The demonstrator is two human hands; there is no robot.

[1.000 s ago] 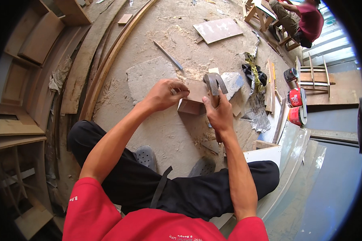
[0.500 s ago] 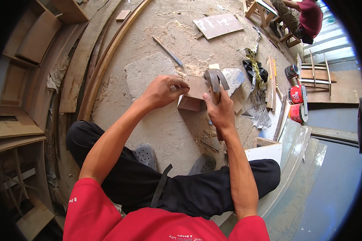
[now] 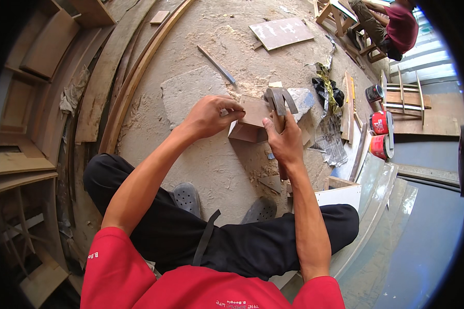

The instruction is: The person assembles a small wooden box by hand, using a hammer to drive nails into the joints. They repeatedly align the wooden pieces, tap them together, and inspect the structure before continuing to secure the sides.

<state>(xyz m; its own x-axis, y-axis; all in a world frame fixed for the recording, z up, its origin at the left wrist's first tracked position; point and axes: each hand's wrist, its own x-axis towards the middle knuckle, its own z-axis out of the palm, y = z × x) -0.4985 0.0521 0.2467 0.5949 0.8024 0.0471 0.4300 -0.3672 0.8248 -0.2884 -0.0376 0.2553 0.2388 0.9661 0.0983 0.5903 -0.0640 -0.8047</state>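
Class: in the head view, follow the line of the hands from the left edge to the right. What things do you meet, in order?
Wooden frames → curved wooden strips → left hand → small wooden block → hammer in the right hand → crumpled newspaper → red paint cans.

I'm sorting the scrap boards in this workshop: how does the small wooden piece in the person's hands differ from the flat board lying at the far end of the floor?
The small wooden piece is held off the floor between the left hand and the right hand; the flat board lies loose, untouched. The piece looks boxy and plain brown; the board is a thin sheet with pale smears. Both are brown wood on the dusty floor.
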